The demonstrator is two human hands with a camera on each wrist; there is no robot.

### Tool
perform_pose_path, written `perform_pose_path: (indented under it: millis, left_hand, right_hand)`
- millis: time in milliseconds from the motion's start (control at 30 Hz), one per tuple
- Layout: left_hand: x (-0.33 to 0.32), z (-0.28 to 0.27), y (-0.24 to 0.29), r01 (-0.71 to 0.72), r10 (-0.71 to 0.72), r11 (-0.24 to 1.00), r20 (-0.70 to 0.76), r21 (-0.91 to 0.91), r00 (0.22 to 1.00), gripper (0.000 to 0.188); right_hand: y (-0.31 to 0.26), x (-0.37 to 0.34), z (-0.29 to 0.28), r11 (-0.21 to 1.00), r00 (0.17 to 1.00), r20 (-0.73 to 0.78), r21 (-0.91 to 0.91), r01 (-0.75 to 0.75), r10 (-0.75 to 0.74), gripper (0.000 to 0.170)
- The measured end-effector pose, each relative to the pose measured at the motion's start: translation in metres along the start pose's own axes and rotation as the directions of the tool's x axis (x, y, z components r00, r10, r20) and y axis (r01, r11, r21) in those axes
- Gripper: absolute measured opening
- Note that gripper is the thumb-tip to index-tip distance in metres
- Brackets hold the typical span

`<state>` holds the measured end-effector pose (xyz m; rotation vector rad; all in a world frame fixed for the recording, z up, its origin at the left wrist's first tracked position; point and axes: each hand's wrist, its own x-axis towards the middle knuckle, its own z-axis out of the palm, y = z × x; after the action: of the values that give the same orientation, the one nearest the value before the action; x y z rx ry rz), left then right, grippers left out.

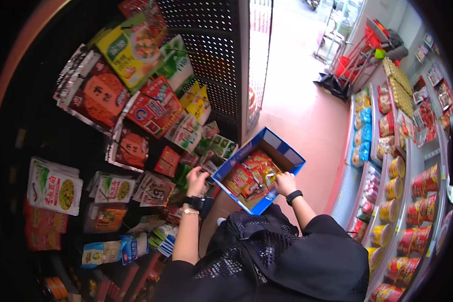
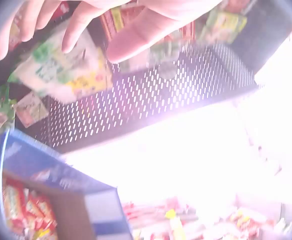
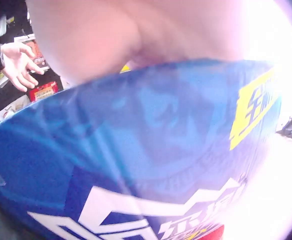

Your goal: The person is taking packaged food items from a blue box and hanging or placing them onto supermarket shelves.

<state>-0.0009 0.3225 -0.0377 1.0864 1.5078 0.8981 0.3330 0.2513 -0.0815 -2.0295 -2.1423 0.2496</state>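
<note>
Right hand [image 1: 285, 184]: we read its fingers as curled over the near rim, clamped on the blue printed, open-topped cardboard box [image 1: 260, 204]. Left hand [image 1: 196, 180]: fingers spread apart, thumb well off them, nothing held, just beside the box's left corner. Under and ahead of the right fingers, inside the box, we get a loose heap of small red glossy plastic packets [image 1: 250, 173]. We can't tell what bears the box's weight. For a good hold, we'd keep that rim pinch firm, the mouth facing up and the far end from dipping, so the heap doesn't slide; left fingers under the opposite edge would steady it. Beyond the left fingers hang flat multicoloured food pouches [image 1: 155, 106]; we'd keep box corners off those. Farther out, a black perforated metal panel [image 1: 201, 30].
</note>
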Motion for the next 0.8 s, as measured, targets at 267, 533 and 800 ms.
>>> perform_pose_path:
  millis: [267, 533, 800]
  left_hand:
    - [-0.059, 0.093, -0.035, -0.148, -0.004, 0.764, 0.235, 0.628, 0.972, 0.045]
    - [-0.089, 0.128, -0.017, -0.21, 0.169, 0.446, 0.149, 0.87, 0.974, 0.038]
    - [-0.093, 0.151, -0.026, -0.143, 0.159, 0.563, 0.063, 0.814, 0.985, 0.032]
  right_hand:
    - [-0.004, -0.005, 0.002, 0.999, 0.998, 0.055, -0.045, 0.01, -0.007, 0.008]
    - [0.013, 0.055, -0.013, 0.887, 0.735, 0.629, 0.454, -0.083, -0.253, 0.032]
    - [0.011, 0.14, 0.063, 0.698, 0.792, 0.572, 0.657, -0.285, -0.215, 0.02]
